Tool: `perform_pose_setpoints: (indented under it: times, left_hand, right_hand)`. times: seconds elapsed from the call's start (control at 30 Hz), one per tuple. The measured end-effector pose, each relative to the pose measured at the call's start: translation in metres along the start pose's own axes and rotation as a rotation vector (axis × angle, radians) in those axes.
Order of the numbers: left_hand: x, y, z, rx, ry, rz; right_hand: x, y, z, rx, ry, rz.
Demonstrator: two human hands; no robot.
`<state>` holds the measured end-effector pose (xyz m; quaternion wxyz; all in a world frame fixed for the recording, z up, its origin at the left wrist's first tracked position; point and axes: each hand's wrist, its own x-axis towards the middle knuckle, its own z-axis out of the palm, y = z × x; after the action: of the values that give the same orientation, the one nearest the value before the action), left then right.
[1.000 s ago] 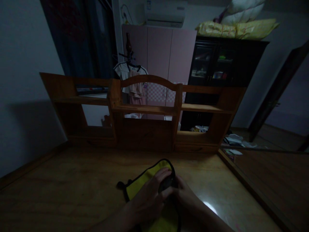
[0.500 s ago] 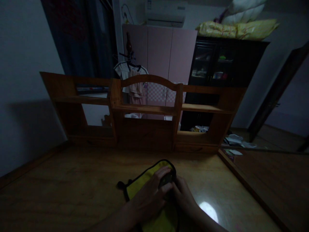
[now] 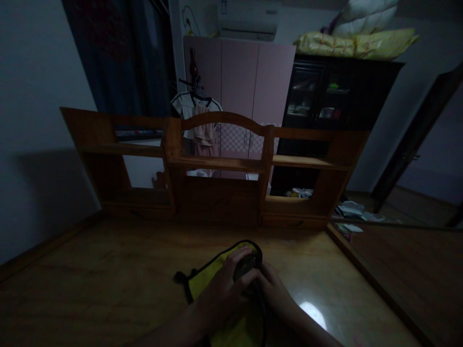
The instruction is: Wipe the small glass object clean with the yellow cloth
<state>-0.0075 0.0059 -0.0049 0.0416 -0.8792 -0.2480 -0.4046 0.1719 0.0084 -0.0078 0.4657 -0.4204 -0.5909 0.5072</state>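
Note:
A yellow-green cloth pouch (image 3: 206, 281) with black edging lies flat on the wooden tabletop (image 3: 119, 274), a dark loop at its left corner. Over the pouch, my left hand (image 3: 224, 289) curls its fingers and thumb around a dark, rounded, slightly shiny object (image 3: 246, 266). Its kind is too dim to make out. My right hand (image 3: 275, 289) meets the object from the right, fingers closed and pressed at its near right side. What the right fingertips grip is hidden behind the left thumb and in shadow.
A wooden shelf unit (image 3: 217, 164) with small drawers stands along the far side of the tabletop. A raised wooden edge (image 3: 369, 284) runs down the right. A white wall (image 3: 39, 144) borders the left. Bright light reflects off the surface right of my hands.
Both hands stay over the pouch. The dark object has tilted and shifted slightly left and down, showing more of its top between my left fingers and thumb.

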Motion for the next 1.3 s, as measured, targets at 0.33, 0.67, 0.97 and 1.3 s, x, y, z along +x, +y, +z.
perform_pose_setpoints:
  times: [0.33, 0.67, 0.97, 1.3]
  left_hand:
    - [0.000, 0.002, 0.002, 0.019, 0.042, -0.104]
    - [0.002, 0.001, 0.000, 0.130, 0.043, -0.026]
    - [-0.002, -0.003, 0.002, 0.253, 0.017, 0.070]
    - [0.001, 0.002, -0.003, 0.230, -0.054, 0.039]
  right_hand:
    - [0.005, -0.002, 0.003, 0.332, -0.093, 0.120]
    - [0.000, -0.012, 0.005, 0.426, -0.145, 0.097]
    - [0.004, 0.001, 0.003, 0.212, -0.077, 0.031]
    - [-0.001, 0.003, 0.002, -0.026, 0.115, 0.030]
